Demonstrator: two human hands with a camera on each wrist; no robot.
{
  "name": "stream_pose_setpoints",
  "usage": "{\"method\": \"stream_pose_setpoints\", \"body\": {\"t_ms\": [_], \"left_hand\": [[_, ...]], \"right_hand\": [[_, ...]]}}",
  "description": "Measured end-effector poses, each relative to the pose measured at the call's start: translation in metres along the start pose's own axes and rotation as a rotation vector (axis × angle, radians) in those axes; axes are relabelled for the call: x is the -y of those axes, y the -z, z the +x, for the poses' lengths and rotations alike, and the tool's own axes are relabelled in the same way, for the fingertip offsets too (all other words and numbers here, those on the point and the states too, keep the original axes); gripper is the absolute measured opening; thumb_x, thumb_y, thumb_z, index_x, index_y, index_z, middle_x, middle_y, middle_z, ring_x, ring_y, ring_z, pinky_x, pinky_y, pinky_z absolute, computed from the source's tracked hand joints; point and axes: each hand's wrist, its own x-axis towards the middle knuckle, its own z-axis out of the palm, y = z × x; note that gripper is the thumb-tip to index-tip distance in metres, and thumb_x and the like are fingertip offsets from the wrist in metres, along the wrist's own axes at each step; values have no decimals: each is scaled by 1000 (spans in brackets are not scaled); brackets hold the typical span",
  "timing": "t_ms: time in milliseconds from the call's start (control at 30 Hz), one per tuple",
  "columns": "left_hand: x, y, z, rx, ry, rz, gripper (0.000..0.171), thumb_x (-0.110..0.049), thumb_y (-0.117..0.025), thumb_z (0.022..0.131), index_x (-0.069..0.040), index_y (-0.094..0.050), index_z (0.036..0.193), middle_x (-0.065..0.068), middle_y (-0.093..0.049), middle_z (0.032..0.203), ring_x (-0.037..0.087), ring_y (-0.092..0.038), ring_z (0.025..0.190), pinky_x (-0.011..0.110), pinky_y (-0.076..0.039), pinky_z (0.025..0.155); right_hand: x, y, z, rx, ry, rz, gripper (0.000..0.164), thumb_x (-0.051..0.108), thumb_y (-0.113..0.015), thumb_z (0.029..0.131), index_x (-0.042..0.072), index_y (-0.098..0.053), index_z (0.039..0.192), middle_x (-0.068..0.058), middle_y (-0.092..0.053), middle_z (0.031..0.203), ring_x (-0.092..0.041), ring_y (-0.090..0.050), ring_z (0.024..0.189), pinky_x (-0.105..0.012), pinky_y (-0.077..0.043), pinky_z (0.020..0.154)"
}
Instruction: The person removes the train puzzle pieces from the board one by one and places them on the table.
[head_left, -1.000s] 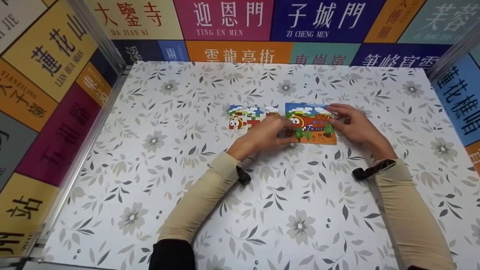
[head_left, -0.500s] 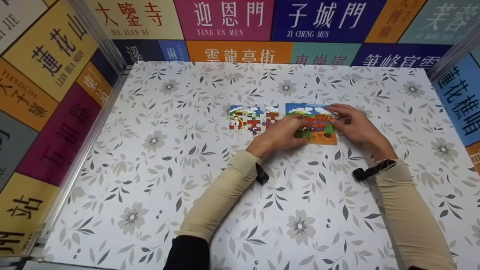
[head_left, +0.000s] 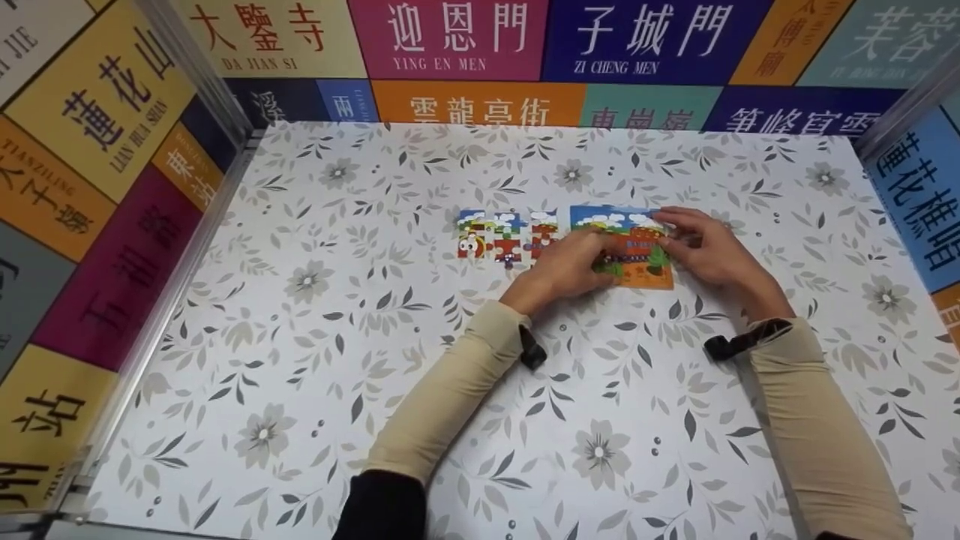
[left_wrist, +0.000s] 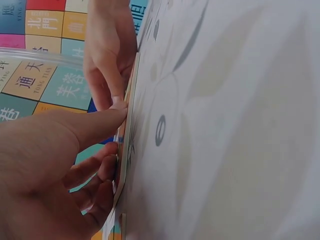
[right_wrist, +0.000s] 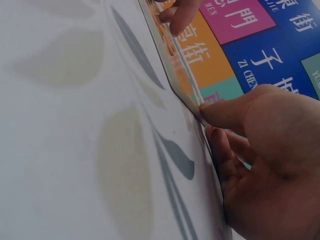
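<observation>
A picture card (head_left: 641, 274) with a red train under a blue sky lies on the table in the head view. My left hand (head_left: 568, 264) reaches over its left part, hiding the lower left; thumb and fingertips touch its surface in the left wrist view. My right hand (head_left: 705, 246) rests against the card's right edge, index finger by the far corner. In the right wrist view its thumb (right_wrist: 225, 112) meets the card's corner. Left of the card are jigsaw pieces (head_left: 508, 244) with a similar picture, set in columns with gaps; my left hand partly covers the rightmost column.
A white tablecloth (head_left: 360, 300) with grey flowers and leaves covers the table. Coloured panels (head_left: 450, 37) with large characters stand along the back and both sides. Each wrist carries a small black camera (head_left: 532, 351).
My left hand has slid right, from the card's left edge onto its picture, uncovering more of the jigsaw pieces. The right hand and the card have stayed in place.
</observation>
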Motion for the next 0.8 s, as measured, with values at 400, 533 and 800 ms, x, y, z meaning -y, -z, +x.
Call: {"method": "stream_pose_setpoints", "body": {"t_ms": [400, 533, 800], "left_hand": [[-5, 0, 0, 6, 99, 21, 53, -33, -79, 101, -20, -65, 150, 1, -64, 146, 16, -59, 134, 32, -50, 112], [-7, 1, -1, 9, 127, 36, 51, -34, -80, 100, -21, -67, 147, 1, -63, 146, 16, -59, 133, 33, -51, 112], [-7, 2, -4, 19, 114, 37, 54, -37, -82, 98, -21, -63, 147, 1, -59, 150, 17, -58, 134, 34, -51, 112]], "right_hand": [[2, 0, 1, 8, -52, -12, 46, 17, -64, 110, 13, -60, 156, -14, -42, 171, -9, -58, 113, -11, -43, 93], [4, 1, 2, 17, -59, -18, 47, 19, -65, 110, 14, -59, 157, -15, -40, 172, -24, -60, 120, -12, -42, 94], [3, 1, 3, 26, -94, -13, 48, 19, -64, 110, 16, -58, 158, -13, -38, 174, -31, -60, 126, -19, -42, 96]]}}
